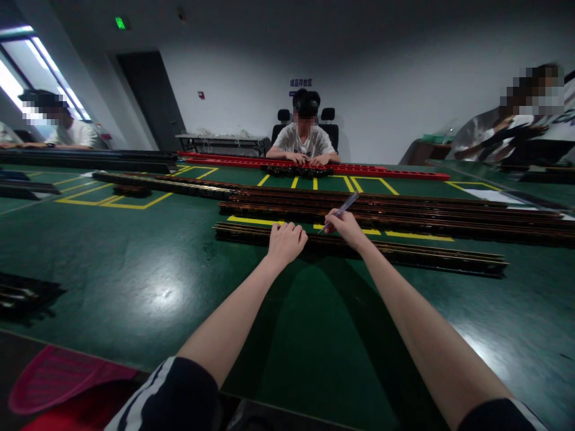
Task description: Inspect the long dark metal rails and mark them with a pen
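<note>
Rail on a green, yellow-lined table, left hand curled over it, grip unclear; right hand pinching a pen near it. Beyond: seated person, pale wall, dark door.

1 long, narrow, dark strip, thin pale-gold lines along its length. Lies lengthwise on the green tabletop, slightly oblique, left end farther away, right end nearer; partly covered near mid-length. Fine surface detail too dark to read. 1 slim, translucent, pen-like tool, held at a slant over the strip: upper end to the right, lower end down-left. Tip contact: cannot tell.
</note>
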`<state>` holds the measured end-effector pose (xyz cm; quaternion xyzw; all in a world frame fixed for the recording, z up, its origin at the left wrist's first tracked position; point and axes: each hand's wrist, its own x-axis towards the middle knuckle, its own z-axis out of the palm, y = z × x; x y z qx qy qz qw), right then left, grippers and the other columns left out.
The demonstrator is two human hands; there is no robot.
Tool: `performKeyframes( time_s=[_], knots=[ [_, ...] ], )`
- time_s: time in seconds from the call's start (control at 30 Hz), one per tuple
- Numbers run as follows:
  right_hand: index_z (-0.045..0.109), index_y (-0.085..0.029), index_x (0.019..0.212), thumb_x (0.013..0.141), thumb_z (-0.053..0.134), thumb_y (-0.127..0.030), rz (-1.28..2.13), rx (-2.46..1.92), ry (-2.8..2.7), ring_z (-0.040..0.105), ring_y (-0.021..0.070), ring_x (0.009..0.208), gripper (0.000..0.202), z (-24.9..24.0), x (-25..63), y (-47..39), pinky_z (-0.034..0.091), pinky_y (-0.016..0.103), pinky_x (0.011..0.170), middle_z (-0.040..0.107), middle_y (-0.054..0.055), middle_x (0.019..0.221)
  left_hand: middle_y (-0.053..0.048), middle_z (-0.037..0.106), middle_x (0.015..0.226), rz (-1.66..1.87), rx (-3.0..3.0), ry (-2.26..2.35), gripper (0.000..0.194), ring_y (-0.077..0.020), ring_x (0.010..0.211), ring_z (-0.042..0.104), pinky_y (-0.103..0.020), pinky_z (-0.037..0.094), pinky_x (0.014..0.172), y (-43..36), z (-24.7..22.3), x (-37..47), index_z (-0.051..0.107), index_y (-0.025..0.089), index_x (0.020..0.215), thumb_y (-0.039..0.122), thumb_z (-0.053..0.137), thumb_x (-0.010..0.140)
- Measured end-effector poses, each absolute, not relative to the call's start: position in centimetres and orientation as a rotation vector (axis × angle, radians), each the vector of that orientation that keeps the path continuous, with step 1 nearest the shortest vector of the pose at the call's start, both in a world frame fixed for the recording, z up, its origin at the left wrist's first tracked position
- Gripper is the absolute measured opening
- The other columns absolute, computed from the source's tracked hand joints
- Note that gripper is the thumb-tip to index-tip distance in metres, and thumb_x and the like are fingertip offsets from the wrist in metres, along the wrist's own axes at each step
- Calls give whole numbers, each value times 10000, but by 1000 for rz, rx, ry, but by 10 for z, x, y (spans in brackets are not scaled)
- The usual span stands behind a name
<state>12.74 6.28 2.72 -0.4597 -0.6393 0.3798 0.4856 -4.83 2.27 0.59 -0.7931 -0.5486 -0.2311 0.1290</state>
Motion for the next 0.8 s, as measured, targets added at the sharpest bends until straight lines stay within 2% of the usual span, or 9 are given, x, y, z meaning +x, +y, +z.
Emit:
performKeyframes(
  time_s=[0.4,0.8],
  knots=[
    [549,-194,614,772,581,-240,848,-1158,-1599,613,137,518,168,27,128,63,503,262,631,618,-3,520,-119,706,936,-692,-2290,-1639,362,-240,886,622,-415,367,851,25,6,-46,658,161,851,285,330,942],
    [576,-196,657,798,579,-294,793,-1079,-1740,647,154,596,172,27,118,63,481,271,698,668,1,551,-121,715,932,-692,-2170,-1714,355,-257,890,625,-433,361,856,29,6,-58,663,174,820,268,336,924]
  ],
)
